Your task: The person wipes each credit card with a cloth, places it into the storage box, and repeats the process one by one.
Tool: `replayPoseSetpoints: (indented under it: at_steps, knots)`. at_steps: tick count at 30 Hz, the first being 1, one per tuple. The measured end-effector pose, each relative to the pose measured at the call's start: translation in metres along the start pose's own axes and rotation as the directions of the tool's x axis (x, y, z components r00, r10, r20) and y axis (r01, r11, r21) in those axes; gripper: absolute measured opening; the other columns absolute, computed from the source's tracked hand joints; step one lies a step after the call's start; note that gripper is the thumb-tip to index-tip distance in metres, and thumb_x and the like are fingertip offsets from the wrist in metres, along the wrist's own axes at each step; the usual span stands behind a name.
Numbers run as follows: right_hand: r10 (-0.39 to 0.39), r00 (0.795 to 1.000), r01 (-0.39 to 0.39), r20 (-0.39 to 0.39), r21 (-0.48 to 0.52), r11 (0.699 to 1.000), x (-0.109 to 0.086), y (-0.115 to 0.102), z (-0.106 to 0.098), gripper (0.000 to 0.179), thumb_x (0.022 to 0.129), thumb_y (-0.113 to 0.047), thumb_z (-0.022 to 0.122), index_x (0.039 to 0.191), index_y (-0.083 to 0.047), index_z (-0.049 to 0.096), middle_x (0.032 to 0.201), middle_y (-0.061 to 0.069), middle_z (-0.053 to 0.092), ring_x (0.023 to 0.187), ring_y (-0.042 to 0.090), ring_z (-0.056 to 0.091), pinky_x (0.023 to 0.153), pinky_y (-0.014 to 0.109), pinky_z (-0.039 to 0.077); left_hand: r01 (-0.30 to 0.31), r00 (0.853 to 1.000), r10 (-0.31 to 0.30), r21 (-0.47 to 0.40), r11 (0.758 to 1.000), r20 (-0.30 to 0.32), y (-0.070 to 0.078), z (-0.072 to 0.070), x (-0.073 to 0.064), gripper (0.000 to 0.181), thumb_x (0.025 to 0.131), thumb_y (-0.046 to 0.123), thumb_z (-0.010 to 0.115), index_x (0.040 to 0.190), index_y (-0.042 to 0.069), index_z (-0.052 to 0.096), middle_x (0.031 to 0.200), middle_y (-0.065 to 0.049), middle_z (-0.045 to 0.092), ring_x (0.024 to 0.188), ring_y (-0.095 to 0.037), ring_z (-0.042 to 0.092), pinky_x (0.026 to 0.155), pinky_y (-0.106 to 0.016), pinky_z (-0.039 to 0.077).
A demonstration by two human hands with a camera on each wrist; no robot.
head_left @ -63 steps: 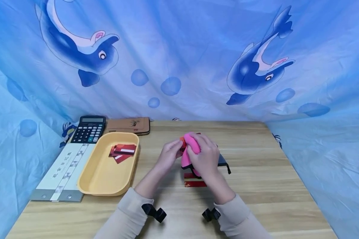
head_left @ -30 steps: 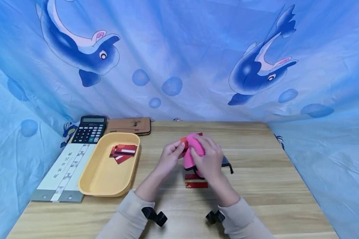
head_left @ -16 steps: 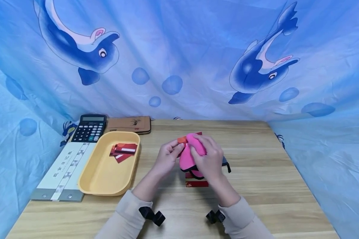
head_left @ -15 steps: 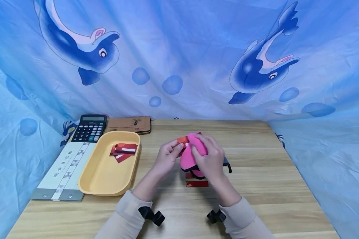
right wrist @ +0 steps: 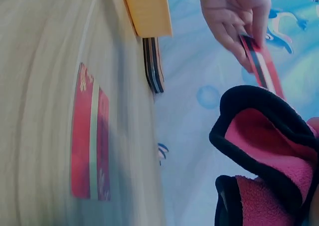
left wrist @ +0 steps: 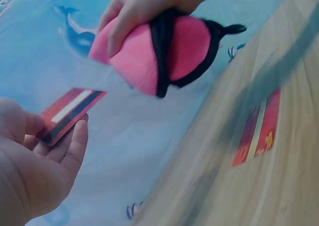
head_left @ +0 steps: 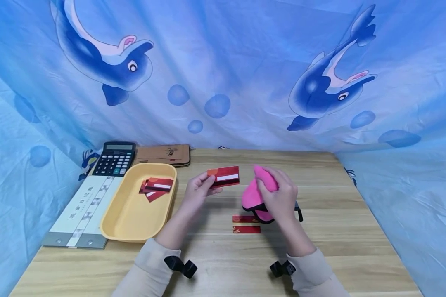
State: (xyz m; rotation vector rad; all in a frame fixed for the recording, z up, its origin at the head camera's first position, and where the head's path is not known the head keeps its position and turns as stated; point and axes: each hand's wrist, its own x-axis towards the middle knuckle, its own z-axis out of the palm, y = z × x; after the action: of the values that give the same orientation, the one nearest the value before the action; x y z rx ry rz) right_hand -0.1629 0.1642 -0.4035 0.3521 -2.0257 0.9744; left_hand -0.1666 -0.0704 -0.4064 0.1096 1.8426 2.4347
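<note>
My left hand (head_left: 196, 193) pinches a bank card (head_left: 228, 172), thumb on top and fingers beneath. The card is red with a white strip and a dark stripe, held in the air above the table. To the right, my right hand (head_left: 281, 199) grips a bunched pink cloth (head_left: 251, 196) with black edging. Its fuzzy inner side shows in the right wrist view, where the cloth (right wrist: 269, 191) fills the lower right. Card and cloth are apart. Below them on the table lies a flat red piece (head_left: 246, 229) with a pale gold band.
A yellow tray (head_left: 113, 225) stands at the left, with several red cards (head_left: 159, 185) inside. Beyond it are a black calculator (head_left: 115, 159), a brown wallet (head_left: 160, 155) and a white-and-grey ledger (head_left: 82, 206). A blue dolphin-print curtain (head_left: 252, 82) hangs behind the wooden table (head_left: 342, 243).
Earlier the cloth was against the card and hid most of it. My left hand has drawn the card left, and my right hand has moved right with the cloth, uncovering the red piece below.
</note>
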Motion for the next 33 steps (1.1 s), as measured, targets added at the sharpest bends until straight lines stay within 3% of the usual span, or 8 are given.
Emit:
replayPoseSetpoints:
  at_steps: [7,10,13,17,25,30,33]
  knots:
    - [0.075,0.997,-0.076,-0.001,-0.011,0.997,-0.004,0.010,-0.016,0.034,0.076,-0.005,0.085,0.108,-0.003,0.077,0.101,0.013,0.076,0.090,0.031,0.071,0.067,0.031,0.053,0.005,0.995,0.001,0.063,0.998,-0.095,0.011,-0.021,0.003,0.036,0.105,0.002,0.049,0.140,-0.006,0.052,0.135,-0.025,0.057,0.087,-0.013,0.073,0.091,-0.030,0.058]
    - [0.097,0.995,-0.097,-0.007,-0.014,0.995,-0.005,0.012,-0.023,0.034,0.076,-0.005,0.086,0.109,-0.003,0.077,0.101,0.013,0.075,0.088,0.031,0.071,0.067,0.024,0.050,0.008,0.989,0.007,0.100,0.995,-0.149,0.017,-0.032,0.004,0.034,0.104,0.004,0.053,0.137,-0.005,0.055,0.129,-0.019,0.058,0.086,-0.011,0.072,0.088,-0.030,0.059]
    - [0.109,0.994,-0.110,-0.011,-0.015,0.994,-0.006,0.015,-0.028,0.035,0.076,-0.005,0.086,0.110,-0.004,0.077,0.101,0.013,0.075,0.086,0.030,0.070,0.067,0.017,0.047,0.008,0.971,0.021,0.124,0.992,-0.239,0.022,-0.043,0.005,0.032,0.102,0.006,0.059,0.132,-0.005,0.058,0.116,-0.010,0.058,0.081,-0.006,0.068,0.078,-0.026,0.061]
    - [0.120,0.993,-0.120,-0.017,-0.005,0.993,-0.006,0.018,-0.032,0.035,0.077,-0.005,0.086,0.111,-0.005,0.077,0.100,0.013,0.075,0.085,0.029,0.070,0.068,0.012,0.045,-0.014,0.936,0.054,0.117,0.993,-0.348,0.026,-0.059,0.004,0.036,0.098,0.005,0.067,0.132,-0.003,0.060,0.104,0.000,0.060,0.074,-0.003,0.065,0.067,-0.023,0.061]
    - [0.165,0.986,-0.165,-0.026,-0.002,0.986,-0.011,0.021,-0.039,0.036,0.076,-0.004,0.086,0.111,-0.006,0.077,0.103,0.012,0.075,0.089,0.028,0.070,0.069,0.011,0.044,-0.094,0.869,0.090,0.015,0.995,-0.487,0.032,-0.093,-0.004,0.043,0.092,0.001,0.073,0.134,0.000,0.063,0.081,0.004,0.074,0.068,-0.008,0.073,0.072,-0.026,0.062]
    - [0.186,0.982,-0.187,-0.028,-0.010,0.982,-0.014,0.025,-0.041,0.035,0.076,-0.005,0.086,0.110,-0.006,0.077,0.103,0.013,0.075,0.089,0.028,0.070,0.069,0.012,0.044,-0.045,0.857,0.043,0.008,0.999,-0.513,0.037,-0.112,-0.007,0.047,0.097,0.003,0.066,0.143,0.005,0.056,0.085,0.008,0.074,0.072,-0.006,0.073,0.075,-0.022,0.060]
    - [0.197,0.980,-0.197,-0.028,-0.008,0.980,-0.014,0.026,-0.042,0.035,0.076,-0.005,0.086,0.110,-0.004,0.077,0.104,0.015,0.075,0.090,0.029,0.069,0.069,0.013,0.044,-0.033,0.841,0.010,-0.033,0.999,-0.540,0.039,-0.124,-0.007,0.048,0.098,0.003,0.064,0.145,0.006,0.055,0.088,0.005,0.071,0.074,-0.007,0.073,0.076,-0.023,0.060]
